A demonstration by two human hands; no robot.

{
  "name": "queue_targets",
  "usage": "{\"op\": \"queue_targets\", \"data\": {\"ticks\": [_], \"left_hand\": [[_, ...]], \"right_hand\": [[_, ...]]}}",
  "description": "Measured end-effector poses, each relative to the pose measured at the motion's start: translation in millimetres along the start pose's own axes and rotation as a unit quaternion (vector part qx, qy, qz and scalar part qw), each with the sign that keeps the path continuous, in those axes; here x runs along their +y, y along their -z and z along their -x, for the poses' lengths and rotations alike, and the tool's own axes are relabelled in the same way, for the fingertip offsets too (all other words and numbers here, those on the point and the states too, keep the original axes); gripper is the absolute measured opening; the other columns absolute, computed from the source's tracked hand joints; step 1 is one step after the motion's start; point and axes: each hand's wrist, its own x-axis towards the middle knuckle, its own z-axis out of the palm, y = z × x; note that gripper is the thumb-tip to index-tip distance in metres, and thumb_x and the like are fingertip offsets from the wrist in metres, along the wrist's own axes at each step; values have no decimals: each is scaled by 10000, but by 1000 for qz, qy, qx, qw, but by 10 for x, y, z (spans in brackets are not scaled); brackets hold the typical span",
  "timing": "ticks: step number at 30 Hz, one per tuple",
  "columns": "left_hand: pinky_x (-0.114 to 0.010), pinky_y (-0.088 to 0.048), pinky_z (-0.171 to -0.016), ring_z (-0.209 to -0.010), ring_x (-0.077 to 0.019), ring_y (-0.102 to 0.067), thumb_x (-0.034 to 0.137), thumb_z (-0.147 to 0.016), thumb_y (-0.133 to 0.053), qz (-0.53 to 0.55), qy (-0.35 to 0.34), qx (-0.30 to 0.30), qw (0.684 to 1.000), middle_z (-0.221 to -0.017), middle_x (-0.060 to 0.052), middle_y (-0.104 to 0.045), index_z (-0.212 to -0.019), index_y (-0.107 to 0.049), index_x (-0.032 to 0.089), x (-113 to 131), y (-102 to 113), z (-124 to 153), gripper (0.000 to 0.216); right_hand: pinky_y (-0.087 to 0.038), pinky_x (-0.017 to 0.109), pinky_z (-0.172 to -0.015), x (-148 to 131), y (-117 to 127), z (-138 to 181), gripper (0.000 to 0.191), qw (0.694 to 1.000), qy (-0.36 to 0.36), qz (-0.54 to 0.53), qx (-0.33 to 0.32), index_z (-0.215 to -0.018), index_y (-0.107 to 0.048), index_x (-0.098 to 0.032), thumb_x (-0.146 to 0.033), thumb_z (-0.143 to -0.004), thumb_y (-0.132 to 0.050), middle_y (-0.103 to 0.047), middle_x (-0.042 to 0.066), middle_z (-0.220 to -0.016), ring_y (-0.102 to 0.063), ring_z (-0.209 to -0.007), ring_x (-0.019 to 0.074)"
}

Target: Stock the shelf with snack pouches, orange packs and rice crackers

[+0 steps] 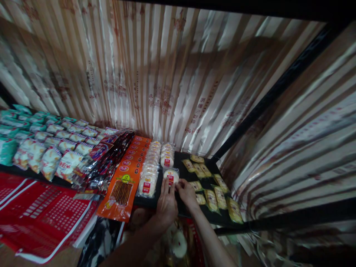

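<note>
A clear packet of round white crackers (pixel 171 173) with a red label lies on the dark shelf at the front of a short row. My left hand (pixel 167 204) reaches up from below, its fingers straight and pressed on the packet's lower left part. My right hand (pixel 187 192) has its fingers bent in at the packet's right edge. Behind this packet stand matching cracker packets (pixel 167 154), and a longer row of cracker packets (pixel 149 178) runs along its left side. Yellowish small packets (pixel 211 200) lie loosely to the right of my right hand.
Orange flat packs (pixel 122 181), dark shiny packs (pixel 104 159), white snack bags (pixel 69 163) and green bags (pixel 7 150) fill the shelf leftward. A red basket (pixel 41 218) is below left. A black post (pixel 267 92) slants at right, before a striped sheet (pixel 155 74).
</note>
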Motion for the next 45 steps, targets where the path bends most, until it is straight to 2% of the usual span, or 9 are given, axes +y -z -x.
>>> {"op": "queue_targets", "data": {"ticks": [3, 7, 15, 22, 30, 34, 37, 41, 45], "left_hand": [[-384, -189, -1155, -1397, -266, -98, 13, -755, -357, -13, 26, 1, 1000, -1508, -131, -206, -1391, -331, 45, 13, 27, -165, 637], [-381, -196, -1151, -1394, -270, -119, 19, -772, -334, -14, 17, -1, 1000, -1494, -162, -229, -1378, -338, 7, -10, -6, -328, 607], [-412, -218, -1143, -1392, -270, -129, 32, -736, -368, -2, 15, 15, 1000, -1482, -158, -266, -1360, -379, 26, -124, -117, -505, 624], [-393, -223, -1135, -1380, -286, -172, 55, -773, -346, -44, 24, 23, 998, -1463, -202, -288, -1343, -389, -8, -145, -140, -611, 576], [-384, -204, -1142, -1381, -293, -162, 33, -760, -349, -44, 30, 21, 998, -1461, -231, -267, -1346, -350, -59, -155, -157, -630, 594], [-397, -208, -1143, -1382, -292, -153, 21, -757, -345, -37, 34, 33, 998, -1463, -229, -255, -1335, -368, -59, -164, -195, -641, 583], [-411, -236, -1135, -1383, -297, -136, 24, -748, -367, -37, 29, 34, 998, -1469, -227, -234, -1329, -376, -54, -177, -202, -626, 586], [-414, -280, -1118, -1388, -267, -147, 48, -804, -346, -42, 9, 53, 998, -1462, -180, -299, -1302, -440, 25, -171, -167, -531, 508], [-359, -295, -1116, -1381, -250, -212, 118, -863, -362, -40, -42, 68, 996, -1432, -171, -372, -1216, -531, 49, -151, -173, -322, 397]], "right_hand": [[-440, 274, -694, -44, -43, -169, 142, 994, 28, 105, 11, -742, -665, -192, -202, -730, -524, -704, 53, -730, -643, -729, 195], [-436, 279, -730, -45, -89, -323, 170, 992, 25, 122, 17, -795, -700, -177, -192, -736, -541, -721, 94, -835, -652, -825, 220], [-454, 289, -711, 35, -182, -478, 258, 992, 4, 118, 36, -934, -716, -211, -296, -762, -544, -724, 85, -896, -663, -828, 226], [-466, 271, -731, 61, -262, -552, 263, 996, 14, 78, 43, -911, -713, -203, -285, -775, -504, -730, 70, -886, -669, -838, 211], [-456, 276, -695, 15, -286, -566, 306, 994, -4, 87, 59, -1031, -648, -165, -279, -777, -522, -716, 81, -846, -663, -788, 209], [-451, 276, -705, 22, -300, -570, 298, 993, -6, 104, 51, -1022, -639, -157, -291, -801, -492, -706, 93, -887, -654, -816, 212], [-459, 298, -750, 52, -326, -547, 353, 993, 16, 83, 83, -1052, -628, -128, -319, -782, -507, -697, 115, -898, -643, -840, 230], [-467, 350, -815, 115, -364, -398, 446, 988, 49, 47, 140, -1112, -605, -85, -313, -741, -511, -667, 168, -991, -623, -894, 257], [-463, 372, -860, 241, -359, -117, 408, 987, 89, 1, 138, -1071, -622, -109, -278, -753, -432, -658, 156, -1040, -605, -945, 237]]}}
